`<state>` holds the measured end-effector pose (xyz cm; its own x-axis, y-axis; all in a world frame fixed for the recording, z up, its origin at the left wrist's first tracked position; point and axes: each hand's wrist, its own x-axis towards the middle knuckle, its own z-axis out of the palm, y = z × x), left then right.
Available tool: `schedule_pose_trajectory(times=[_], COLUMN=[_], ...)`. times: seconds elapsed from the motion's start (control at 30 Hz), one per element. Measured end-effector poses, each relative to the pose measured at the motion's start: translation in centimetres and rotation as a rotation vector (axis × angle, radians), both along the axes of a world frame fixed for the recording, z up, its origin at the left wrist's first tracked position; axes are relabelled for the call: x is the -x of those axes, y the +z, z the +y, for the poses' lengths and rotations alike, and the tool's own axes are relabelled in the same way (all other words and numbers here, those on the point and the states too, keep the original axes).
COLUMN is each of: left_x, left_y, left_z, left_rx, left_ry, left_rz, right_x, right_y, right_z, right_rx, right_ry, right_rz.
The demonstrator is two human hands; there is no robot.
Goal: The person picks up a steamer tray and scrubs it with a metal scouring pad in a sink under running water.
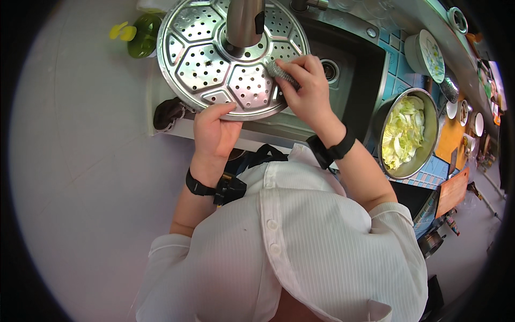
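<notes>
A round perforated metal steamer plate [203, 66] is held over the sink [354, 92], beneath the faucet head [243, 24]. My left hand [215, 131] grips its near rim, the thumb on top and the fingers underneath, partly hidden. In my right hand [307, 88] is a grey scrubbing pad [277, 70], pressed against the right part of the plate's upper face. The faucet covers part of the plate's middle. To the right of the plate, the sink drain [330, 71] shows in the basin.
A green bottle with a yellow pump [145, 36] stands left of the plate. A dark cloth [169, 114] lies at the sink's left edge. On the right counter are a metal bowl [432, 141] of cut leafy vegetable, stacked bowls [430, 56], a knife [452, 161] and a wooden cutting board [452, 193].
</notes>
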<state>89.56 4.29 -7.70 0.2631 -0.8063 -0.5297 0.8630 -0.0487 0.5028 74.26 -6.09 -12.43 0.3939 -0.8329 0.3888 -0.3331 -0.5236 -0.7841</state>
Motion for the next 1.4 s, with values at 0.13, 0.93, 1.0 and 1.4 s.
schedule_pose_trajectory(times=[0.13,0.93,1.0,1.4], left_x=[-0.1,0.8,0.7,1.0], left_y=[-0.7,-1.5,-1.8,-0.4], left_z=[0.5,0.0,0.2,-0.3], left_rx=[-0.056,-0.091,-0.080,-0.060], left_ry=[0.004,0.075,0.060,0.044], left_rz=[0.023,-0.036,-0.019,-0.061], right_x=[-0.5,-1.0,-1.9,-1.3], right_y=[1.4,-0.8,0.8,-0.5], right_z=[2.8,1.2,3.8,0.2], right_rx=[0.061,0.062,0.027,0.122], right_ry=[0.212,0.117,0.250,0.050], right_rz=[-0.023,0.065,0.016,0.020])
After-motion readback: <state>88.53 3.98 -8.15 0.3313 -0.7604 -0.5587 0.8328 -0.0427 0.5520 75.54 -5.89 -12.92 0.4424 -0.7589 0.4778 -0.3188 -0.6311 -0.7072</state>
